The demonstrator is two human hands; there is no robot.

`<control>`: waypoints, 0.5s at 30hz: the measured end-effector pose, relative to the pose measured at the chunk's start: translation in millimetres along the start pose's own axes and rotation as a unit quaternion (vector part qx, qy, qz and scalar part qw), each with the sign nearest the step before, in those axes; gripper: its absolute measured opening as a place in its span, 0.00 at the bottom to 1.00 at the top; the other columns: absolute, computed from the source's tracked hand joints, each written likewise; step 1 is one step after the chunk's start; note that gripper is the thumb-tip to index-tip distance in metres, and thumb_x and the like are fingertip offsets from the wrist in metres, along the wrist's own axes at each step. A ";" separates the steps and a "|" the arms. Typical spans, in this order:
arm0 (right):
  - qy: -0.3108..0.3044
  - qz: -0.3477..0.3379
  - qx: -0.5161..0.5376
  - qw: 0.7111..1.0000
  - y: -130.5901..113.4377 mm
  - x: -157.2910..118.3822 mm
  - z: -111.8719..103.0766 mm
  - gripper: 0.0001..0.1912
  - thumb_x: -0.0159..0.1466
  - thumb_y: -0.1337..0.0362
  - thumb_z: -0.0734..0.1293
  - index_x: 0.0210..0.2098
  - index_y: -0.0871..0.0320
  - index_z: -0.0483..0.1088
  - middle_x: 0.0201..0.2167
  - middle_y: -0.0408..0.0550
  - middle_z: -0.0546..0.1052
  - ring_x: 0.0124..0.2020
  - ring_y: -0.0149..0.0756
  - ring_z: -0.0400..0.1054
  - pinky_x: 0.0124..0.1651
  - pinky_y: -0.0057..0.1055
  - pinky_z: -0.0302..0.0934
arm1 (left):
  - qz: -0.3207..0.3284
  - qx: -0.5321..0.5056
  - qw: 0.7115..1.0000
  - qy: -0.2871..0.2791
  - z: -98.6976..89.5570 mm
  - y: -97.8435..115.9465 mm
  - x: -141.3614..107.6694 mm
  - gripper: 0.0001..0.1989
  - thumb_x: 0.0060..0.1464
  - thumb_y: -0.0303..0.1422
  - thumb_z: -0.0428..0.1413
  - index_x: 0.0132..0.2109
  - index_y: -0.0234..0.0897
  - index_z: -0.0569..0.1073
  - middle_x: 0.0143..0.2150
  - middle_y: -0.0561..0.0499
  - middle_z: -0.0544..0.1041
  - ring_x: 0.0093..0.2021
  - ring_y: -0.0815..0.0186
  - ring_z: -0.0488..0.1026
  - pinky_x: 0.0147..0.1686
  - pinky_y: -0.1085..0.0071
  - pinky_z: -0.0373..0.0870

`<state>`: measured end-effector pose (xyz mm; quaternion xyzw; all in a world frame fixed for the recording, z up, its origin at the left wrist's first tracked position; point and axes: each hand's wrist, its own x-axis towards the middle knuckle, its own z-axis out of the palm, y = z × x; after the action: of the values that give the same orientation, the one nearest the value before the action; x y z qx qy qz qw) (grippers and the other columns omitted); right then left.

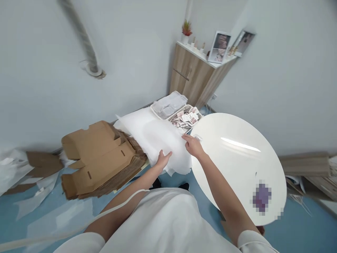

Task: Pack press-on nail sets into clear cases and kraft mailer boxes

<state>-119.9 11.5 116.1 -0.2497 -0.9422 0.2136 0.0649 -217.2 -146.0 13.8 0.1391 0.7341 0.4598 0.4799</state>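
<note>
Where left hand [163, 160] overlaps white sheet [158, 135], contact unclear

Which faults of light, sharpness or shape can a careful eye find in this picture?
All in the head view: a bright glare streak on the white table; smeared edges on the pipe; a leaning cabinet, probably wide-lens distortion or camera tilt; and coarse pixel blocks hiding detail.

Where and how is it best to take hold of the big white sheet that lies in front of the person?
Probably best by the near edge of the white sheet, coming from the person's side: thumb above, fingers below, one hand towards each corner. The sheet looks thin and soft, and this edge droops over the floor, so fingers should get under it more easily than at the far edge, beside the trays.
</note>
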 end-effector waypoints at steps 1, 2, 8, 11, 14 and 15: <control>0.015 0.012 0.004 1.000 5.9 -11.6 -7.4 0.27 0.53 0.76 0.55 0.51 0.55 0.63 0.55 0.44 0.63 0.53 0.38 0.60 0.51 0.36 0.58 | -0.012 -0.006 1.000 0.000 9.8 4.2 0.7 0.45 0.46 0.54 0.47 0.62 0.36 0.36 0.65 0.39 0.41 0.63 0.57 0.45 0.54 0.65 0.55; 0.033 0.025 0.008 0.999 12.9 -24.1 -14.3 0.27 0.54 0.76 0.54 0.52 0.55 0.62 0.55 0.44 0.62 0.53 0.37 0.59 0.51 0.36 0.58 | -0.024 -0.013 1.000 0.006 20.5 8.4 0.7 0.46 0.45 0.54 0.48 0.62 0.36 0.36 0.65 0.39 0.41 0.63 0.58 0.45 0.54 0.66 0.56; 0.147 0.151 0.029 0.977 70.4 -113.9 -38.1 0.29 0.58 0.71 0.53 0.59 0.53 0.51 0.60 0.47 0.54 0.47 0.38 0.65 0.41 0.36 0.65 | 0.045 -0.081 0.991 -0.092 91.7 25.0 -11.0 0.37 0.41 0.44 0.59 0.56 0.37 0.55 0.51 0.40 0.68 0.46 0.60 0.70 0.42 0.67 0.67; 0.190 0.215 0.031 0.957 101.4 -161.2 -39.2 0.30 0.59 0.69 0.53 0.60 0.53 0.47 0.61 0.49 0.52 0.39 0.36 0.68 0.35 0.35 0.66 | 0.065 -0.043 0.986 -0.147 128.1 29.1 -16.4 0.36 0.40 0.37 0.61 0.55 0.36 0.56 0.39 0.45 0.74 0.31 0.67 0.73 0.36 0.68 0.68; 0.216 0.268 0.049 0.938 127.7 -204.5 -37.9 0.30 0.59 0.68 0.53 0.61 0.52 0.44 0.62 0.52 0.49 0.26 0.30 0.67 0.31 0.34 0.65 | 0.079 0.031 0.984 -0.157 165.2 31.0 -16.3 0.38 0.41 0.33 0.59 0.58 0.35 0.52 0.33 0.50 0.74 0.24 0.71 0.71 0.33 0.70 0.67; 0.224 0.280 0.059 0.932 134.9 -217.6 -37.0 0.30 0.59 0.68 0.53 0.61 0.52 0.44 0.62 0.53 0.48 0.24 0.28 0.66 0.30 0.34 0.65 | 0.089 0.048 0.981 -0.166 177.5 30.7 -15.0 0.37 0.41 0.33 0.58 0.58 0.34 0.51 0.32 0.51 0.73 0.24 0.71 0.70 0.32 0.71 0.66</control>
<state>137.0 22.6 87.4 -0.5407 -0.7806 0.2166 0.2267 -69.2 -43.0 26.6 0.3007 0.6502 0.4357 0.5449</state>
